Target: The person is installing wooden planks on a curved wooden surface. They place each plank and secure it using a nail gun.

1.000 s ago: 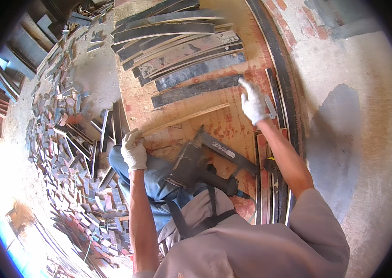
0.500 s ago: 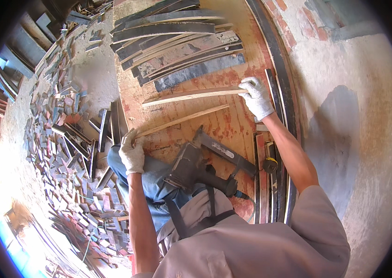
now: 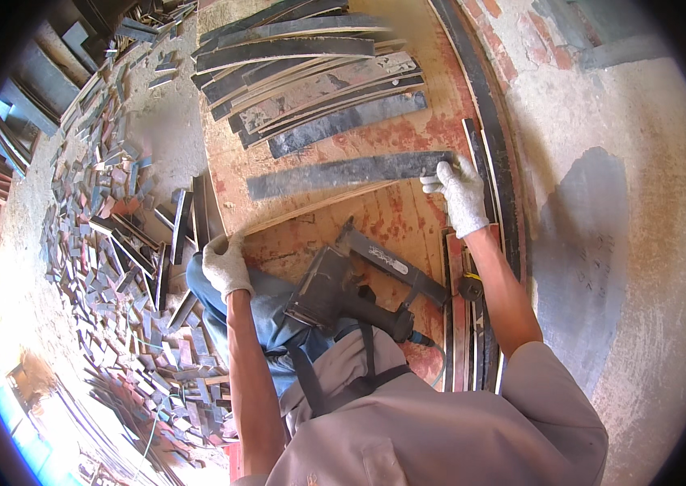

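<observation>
A dark-faced wood strip [image 3: 343, 172] lies face up across the plywood board, slightly blurred. My right hand [image 3: 460, 196], in a whitish work glove, grips its right end with thumb and fingers. A narrower pale strip [image 3: 318, 207] stands on edge just nearer to me, its right part under or against the dark one. My gloved left hand [image 3: 227, 264] is closed on its left end, by the board's left edge. Between my arms a black nail gun [image 3: 339, 293] rests by my leg, a hose fitting at its handle.
Several dark wood strips [image 3: 310, 81] are piled on the far part of the plywood board [image 3: 432, 215]. Long strips [image 3: 460, 348] and a yellow-black tape measure [image 3: 470, 287] lie at the right. Wood offcuts [image 3: 116, 267] cover the floor at left; a wall [image 3: 626, 202] rises at right.
The strip in my right hand has turned from its pale edge to its dark face. My right hand has shifted right and nearer; my left has moved slightly left.
</observation>
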Tool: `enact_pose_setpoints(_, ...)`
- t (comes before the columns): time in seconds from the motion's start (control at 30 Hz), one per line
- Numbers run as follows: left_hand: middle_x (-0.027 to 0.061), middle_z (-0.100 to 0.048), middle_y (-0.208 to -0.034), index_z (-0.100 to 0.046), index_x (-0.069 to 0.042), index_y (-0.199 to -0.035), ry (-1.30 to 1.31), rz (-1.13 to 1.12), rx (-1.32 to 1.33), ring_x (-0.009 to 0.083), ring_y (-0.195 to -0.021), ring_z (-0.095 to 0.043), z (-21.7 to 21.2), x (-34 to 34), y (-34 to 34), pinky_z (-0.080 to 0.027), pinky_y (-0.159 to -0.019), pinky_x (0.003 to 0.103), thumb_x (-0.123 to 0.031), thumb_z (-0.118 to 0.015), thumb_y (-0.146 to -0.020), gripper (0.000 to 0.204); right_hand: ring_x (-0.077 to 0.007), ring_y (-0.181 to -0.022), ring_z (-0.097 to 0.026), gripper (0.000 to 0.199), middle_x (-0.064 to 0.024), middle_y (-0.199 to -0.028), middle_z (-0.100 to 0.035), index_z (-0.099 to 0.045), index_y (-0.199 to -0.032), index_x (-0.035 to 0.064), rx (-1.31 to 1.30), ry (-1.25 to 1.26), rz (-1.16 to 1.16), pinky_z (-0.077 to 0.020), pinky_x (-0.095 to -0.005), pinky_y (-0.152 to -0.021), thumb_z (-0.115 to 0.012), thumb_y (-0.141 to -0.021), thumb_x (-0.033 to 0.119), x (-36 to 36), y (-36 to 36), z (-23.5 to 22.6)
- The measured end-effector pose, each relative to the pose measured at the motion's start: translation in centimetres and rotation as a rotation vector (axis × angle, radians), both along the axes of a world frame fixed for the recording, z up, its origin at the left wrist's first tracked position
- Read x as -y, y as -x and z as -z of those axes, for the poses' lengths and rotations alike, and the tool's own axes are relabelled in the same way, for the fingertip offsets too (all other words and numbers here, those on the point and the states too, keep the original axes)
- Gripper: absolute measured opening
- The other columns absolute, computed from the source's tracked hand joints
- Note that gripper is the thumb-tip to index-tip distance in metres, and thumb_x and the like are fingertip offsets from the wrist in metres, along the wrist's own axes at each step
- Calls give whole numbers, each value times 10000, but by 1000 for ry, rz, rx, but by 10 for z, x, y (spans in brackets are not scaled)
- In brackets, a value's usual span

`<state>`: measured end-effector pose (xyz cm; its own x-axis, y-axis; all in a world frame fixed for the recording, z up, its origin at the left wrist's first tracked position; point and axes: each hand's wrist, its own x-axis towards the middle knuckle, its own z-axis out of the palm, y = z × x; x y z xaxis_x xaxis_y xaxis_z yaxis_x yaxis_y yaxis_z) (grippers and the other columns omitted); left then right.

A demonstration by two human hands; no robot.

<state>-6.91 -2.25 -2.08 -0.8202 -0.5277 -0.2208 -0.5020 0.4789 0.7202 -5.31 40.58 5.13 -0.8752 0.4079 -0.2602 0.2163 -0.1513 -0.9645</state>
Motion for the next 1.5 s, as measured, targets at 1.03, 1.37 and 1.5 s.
enact_pose_setpoints(1.03, 98, -735, -985, -752, 33, -1115, -446, -35, -132, 175, -855, -678, 21, 31, -17, -554, -736, 282, -156, -594, -982, 280, -144, -743, -707, 436, -105, -1067, -704, -563, -1369, -59, 272, 87, 131, -599, -269, -552, -679, -969, 71, 73, -11, 52)
enact_pose_setpoints(1.37, 132, -724, -1073, -713, 50, -1172, -616, -85, -52, 204, -913, -707, -14, 10, -17, -624, -750, 332, -201, -704, -970, 323, -140, -940, -680, 433, -125, -1124, -706, -611, -1307, -79, 234, -94, 145, -566, -266, -822, -745, -920, 59, 66, -17, 68)
enact_pose_setpoints(1.5, 96, -749, -1001, -741, 39, -1141, -461, -35, -70, 155, -874, -692, -10, 6, -21, -590, -767, 286, -67, -783, -879, 286, -131, -900, -676, 457, -110, -1099, -707, -599, -1311, -83, 239, -52, 135, -571, -267, -790, -760, -905, 52, 65, -15, 67)
